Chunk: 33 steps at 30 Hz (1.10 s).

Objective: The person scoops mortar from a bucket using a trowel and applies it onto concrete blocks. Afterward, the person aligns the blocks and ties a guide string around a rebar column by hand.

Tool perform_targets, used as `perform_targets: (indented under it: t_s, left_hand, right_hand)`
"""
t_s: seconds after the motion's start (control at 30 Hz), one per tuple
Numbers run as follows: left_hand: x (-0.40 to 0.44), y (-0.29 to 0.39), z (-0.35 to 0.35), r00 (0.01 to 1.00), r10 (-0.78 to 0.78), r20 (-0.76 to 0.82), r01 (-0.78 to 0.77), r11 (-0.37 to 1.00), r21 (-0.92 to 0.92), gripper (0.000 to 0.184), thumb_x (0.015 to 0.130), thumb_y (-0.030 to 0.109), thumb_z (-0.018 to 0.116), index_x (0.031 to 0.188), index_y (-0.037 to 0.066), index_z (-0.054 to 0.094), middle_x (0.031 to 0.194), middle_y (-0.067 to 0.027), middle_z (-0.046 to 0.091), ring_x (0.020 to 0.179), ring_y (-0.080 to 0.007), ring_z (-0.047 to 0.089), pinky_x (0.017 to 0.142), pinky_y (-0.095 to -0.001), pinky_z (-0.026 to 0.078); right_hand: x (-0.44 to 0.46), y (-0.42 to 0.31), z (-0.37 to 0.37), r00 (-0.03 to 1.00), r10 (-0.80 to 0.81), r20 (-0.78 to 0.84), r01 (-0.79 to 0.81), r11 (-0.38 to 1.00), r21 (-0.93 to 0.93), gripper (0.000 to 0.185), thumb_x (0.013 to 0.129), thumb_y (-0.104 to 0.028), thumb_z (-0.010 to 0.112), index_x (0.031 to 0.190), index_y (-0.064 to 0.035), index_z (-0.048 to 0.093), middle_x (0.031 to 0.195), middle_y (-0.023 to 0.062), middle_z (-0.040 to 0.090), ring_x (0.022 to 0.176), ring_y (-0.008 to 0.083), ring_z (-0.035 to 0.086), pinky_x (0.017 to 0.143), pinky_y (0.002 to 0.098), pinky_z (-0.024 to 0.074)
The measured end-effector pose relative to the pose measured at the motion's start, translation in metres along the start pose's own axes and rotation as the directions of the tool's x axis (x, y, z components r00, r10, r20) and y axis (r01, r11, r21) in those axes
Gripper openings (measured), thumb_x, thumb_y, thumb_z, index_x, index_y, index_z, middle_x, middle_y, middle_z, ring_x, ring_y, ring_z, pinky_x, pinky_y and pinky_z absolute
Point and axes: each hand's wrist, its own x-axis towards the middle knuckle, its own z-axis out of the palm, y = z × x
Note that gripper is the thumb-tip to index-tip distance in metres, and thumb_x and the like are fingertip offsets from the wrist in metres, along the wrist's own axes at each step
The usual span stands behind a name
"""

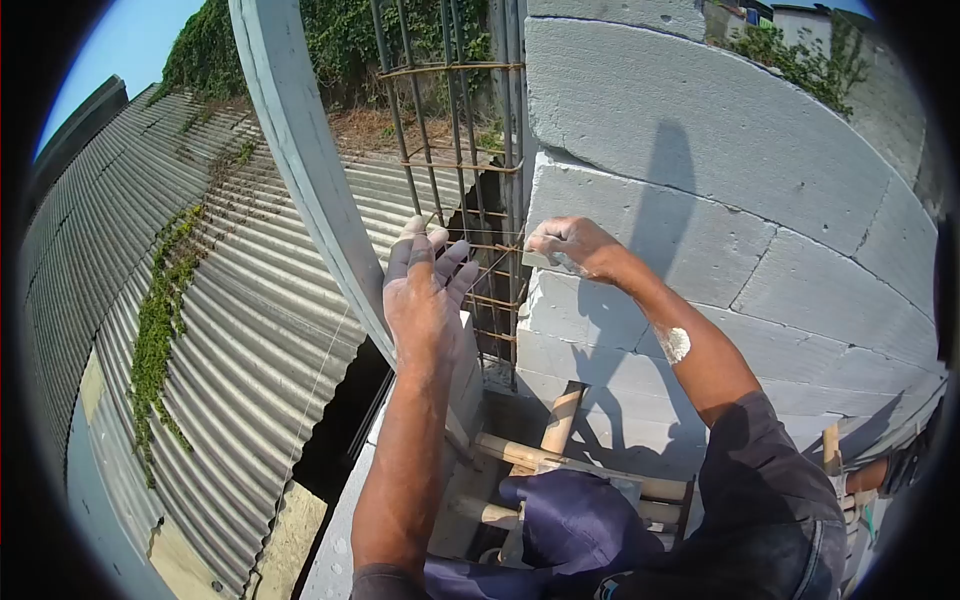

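My left hand, dusted with grey powder, is raised in front of the upright steel bars. Its fingers point upward and stand partly apart, and I make out nothing held in them. My right hand is closed, fingers curled, at the left end of the pale block wall. A pale thin edge shows under those fingers; I cannot tell whether it is a held piece or part of a block. Rusty stirrups tie the bars together, and some lie close to both hands.
A grey upright post leans left of the bars. Beyond it slopes a corrugated roof with a strip of green creeper. Below me are wooden poles. Another person's arm shows at the far right.
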Motion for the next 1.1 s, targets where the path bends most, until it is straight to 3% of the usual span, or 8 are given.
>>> perform_targets:
  t_s: [0.03,0.17,0.2,0.4,0.67,0.83,0.93,1.1]
  left_hand:
    - [0.007,0.005,0.009,0.999,0.036,-0.007,-0.036,0.999,0.032,0.044,0.103,0.025,0.051,0.140,0.003,0.043,0.119,-0.0123,0.054,0.100,-0.0193,0.061,0.085,-0.0344,0.055]
    - [0.036,0.027,0.041,0.976,0.207,0.073,-0.212,0.975,0.069,0.041,0.104,0.023,0.048,0.138,0.001,0.044,0.118,-0.0140,0.053,0.100,-0.0209,0.061,0.087,-0.0339,0.055]
    - [0.042,0.032,0.049,0.974,0.209,0.081,-0.215,0.975,0.064,0.040,0.104,0.022,0.047,0.138,0.000,0.044,0.118,-0.0147,0.053,0.100,-0.0216,0.061,0.087,-0.0339,0.055]
    - [0.086,0.034,0.079,0.971,0.235,0.032,-0.238,0.964,0.120,0.035,0.105,0.016,0.039,0.135,-0.002,0.043,0.109,-0.0134,0.054,0.088,-0.0219,0.062,0.079,-0.0323,0.058]
    - [0.113,-0.001,0.079,0.934,0.338,0.117,-0.337,0.941,-0.028,0.033,0.106,0.015,0.038,0.135,0.001,0.043,0.093,-0.0057,0.053,0.071,-0.0134,0.055,0.064,-0.0286,0.054]
    - [0.110,-0.005,0.080,0.922,0.368,0.119,-0.384,0.907,0.172,0.032,0.106,0.017,0.039,0.134,0.006,0.048,0.081,-0.0008,0.055,0.061,-0.0064,0.051,0.056,-0.0258,0.051]
    - [0.113,0.007,0.085,0.869,0.481,0.112,-0.484,0.784,0.388,0.030,0.105,0.017,0.040,0.130,0.006,0.053,0.079,-0.0013,0.058,0.054,-0.0060,0.049,0.051,-0.0247,0.049]
    - [0.083,0.021,0.083,0.879,0.403,0.254,-0.473,0.800,0.368,0.033,0.103,0.019,0.044,0.128,0.000,0.055,0.079,-0.0004,0.057,0.061,-0.0058,0.051,0.057,-0.0237,0.051]
  right_hand:
    - [0.002,-0.003,0.000,1.000,-0.002,-0.025,0.003,1.000,0.016,0.043,0.093,-0.047,0.056,0.104,-0.0081,0.073,0.105,0.0139,0.070,0.097,0.0243,0.064,0.086,0.0361,0.0484]
    - [0.015,0.008,-0.004,0.987,0.147,-0.060,-0.121,0.943,0.311,0.044,0.094,-0.050,0.052,0.096,-0.0109,0.074,0.071,0.0044,0.060,0.067,0.0145,0.056,0.066,0.0318,0.0445]
    - [0.014,0.007,-0.004,0.988,0.112,-0.103,-0.072,0.943,0.326,0.041,0.094,-0.047,0.055,0.094,-0.0099,0.073,0.062,-0.0020,0.051,0.056,0.0097,0.045,0.055,0.0287,0.0379]
    - [0.012,-0.001,0.000,0.983,0.185,-0.016,-0.144,0.813,0.564,0.039,0.092,-0.042,0.061,0.097,-0.0051,0.071,0.064,-0.0032,0.052,0.053,0.0068,0.044,0.048,0.0245,0.0347]
    - [-0.001,0.005,0.013,0.975,0.195,-0.102,-0.100,0.807,0.583,0.044,0.092,-0.043,0.062,0.106,-0.0019,0.068,0.065,-0.0027,0.051,0.054,0.0065,0.045,0.048,0.0243,0.0369]
    - [-0.016,0.015,0.031,0.959,0.192,-0.211,-0.031,0.806,0.592,0.035,0.095,-0.035,0.061,0.106,-0.0030,0.067,0.069,-0.0034,0.051,0.061,0.0063,0.047,0.055,0.0236,0.0385]
    - [-0.025,-0.003,0.041,0.965,0.131,-0.228,0.054,0.749,0.661,0.029,0.098,-0.029,0.061,0.107,-0.0023,0.066,0.069,-0.0036,0.049,0.063,0.0060,0.047,0.058,0.0239,0.0390]
    - [-0.041,-0.010,0.055,0.961,0.027,-0.277,0.159,0.764,0.626,0.027,0.099,-0.028,0.059,0.108,-0.0034,0.065,0.072,-0.0028,0.049,0.065,0.0065,0.046,0.061,0.0242,0.0402]
